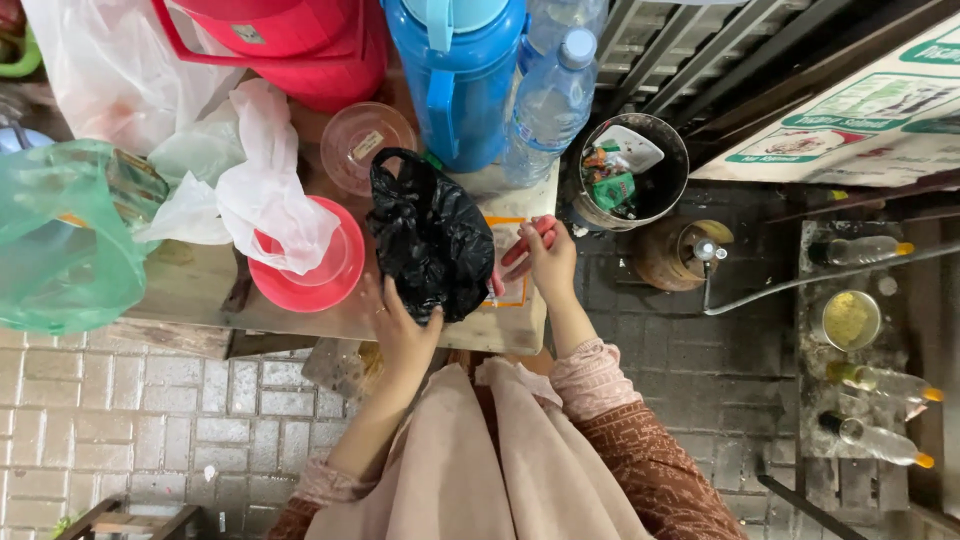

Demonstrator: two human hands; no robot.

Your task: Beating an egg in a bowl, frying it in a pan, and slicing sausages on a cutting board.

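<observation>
Overhead view of a worn wooden counter (200,285). The left hand (400,330) grips the lower edge of a crumpled black plastic bag (432,235), fingers curled shut on the film; the bag stands near the counter's front right corner. The right hand (545,255), at the counter's right edge just beside the bag, has its fingers closed on a small red object (520,250) whose kind cannot be told. A red plastic plate (315,280) lies left of the bag at the front edge, partly covered by a white plastic bag (265,190). Behind, along the back edge, stand a clear round plastic lid (365,140), a blue plastic jug (458,80) and a clear plastic water bottle (550,105). A green translucent bag (60,240) overhangs the left edge. A round bin of litter (630,175) sits off the right edge.
</observation>
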